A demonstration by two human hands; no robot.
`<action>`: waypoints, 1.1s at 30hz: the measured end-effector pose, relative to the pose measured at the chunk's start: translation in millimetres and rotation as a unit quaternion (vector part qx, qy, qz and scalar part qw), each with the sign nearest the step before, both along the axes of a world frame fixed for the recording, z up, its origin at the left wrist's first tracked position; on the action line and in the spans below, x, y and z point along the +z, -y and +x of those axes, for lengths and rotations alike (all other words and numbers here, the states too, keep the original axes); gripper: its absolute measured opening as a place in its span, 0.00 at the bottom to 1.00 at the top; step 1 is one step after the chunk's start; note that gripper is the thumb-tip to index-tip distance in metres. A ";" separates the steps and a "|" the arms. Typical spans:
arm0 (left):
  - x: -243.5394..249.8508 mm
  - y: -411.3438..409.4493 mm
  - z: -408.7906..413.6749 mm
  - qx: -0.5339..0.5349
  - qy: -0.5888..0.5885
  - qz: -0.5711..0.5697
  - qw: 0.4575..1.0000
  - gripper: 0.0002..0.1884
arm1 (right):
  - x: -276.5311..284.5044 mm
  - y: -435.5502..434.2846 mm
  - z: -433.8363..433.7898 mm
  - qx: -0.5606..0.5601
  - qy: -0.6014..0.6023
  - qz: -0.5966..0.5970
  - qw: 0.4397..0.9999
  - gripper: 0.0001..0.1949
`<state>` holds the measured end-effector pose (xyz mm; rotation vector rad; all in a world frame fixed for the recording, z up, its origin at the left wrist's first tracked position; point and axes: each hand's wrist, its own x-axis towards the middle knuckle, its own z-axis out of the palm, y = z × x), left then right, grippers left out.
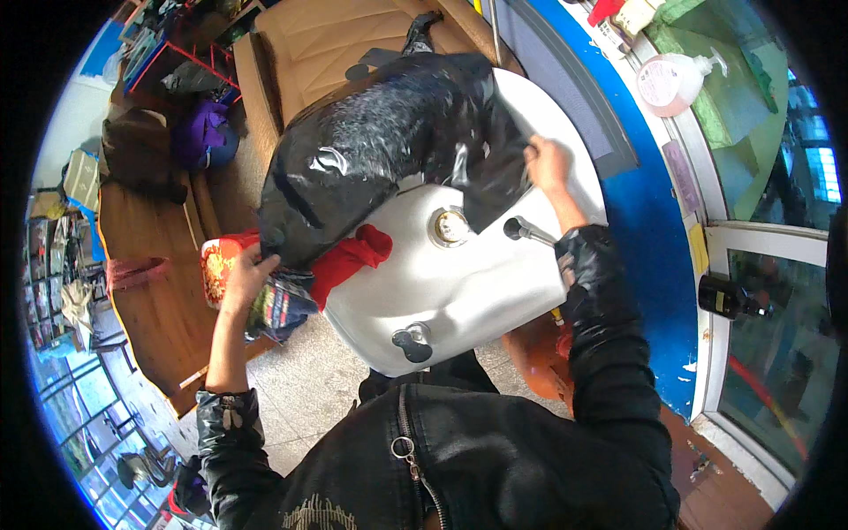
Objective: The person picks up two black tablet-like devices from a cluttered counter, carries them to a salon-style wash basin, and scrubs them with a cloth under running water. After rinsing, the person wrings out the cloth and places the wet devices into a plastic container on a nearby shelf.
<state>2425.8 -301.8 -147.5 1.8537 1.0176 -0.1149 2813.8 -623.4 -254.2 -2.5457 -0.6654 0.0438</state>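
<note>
A glossy black plastic-like sheet or cape point(371, 126) is spread over the far part of a white washbasin point(424, 278). My left hand point(250, 275) pinches its near left corner, just outside the basin. On the right, my right hand point(548, 162) grips its other edge above the basin rim. Beneath the sheet's left edge a red cloth point(354, 262) hangs over the rim. Next to my left hand are a patterned red item point(218, 268) and a plaid cloth point(278, 305). The drain point(450, 227) shows in the bowl, partly overlapped by the sheet.
A black hand-shower head point(514, 228) and a tap lever point(412, 343) sit on the basin. Beyond stands a tan padded chair point(331, 40). A wooden bench point(156, 225) is at left. On the right sill are a pump bottle point(669, 83) and a dark bottle point(725, 297).
</note>
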 end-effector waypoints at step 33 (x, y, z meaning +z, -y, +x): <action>42.6 109.0 -31.4 0.096 0.107 -0.213 0.966 0.14 | 4.2 -11.2 -108.7 0.169 -0.320 0.306 0.880 0.30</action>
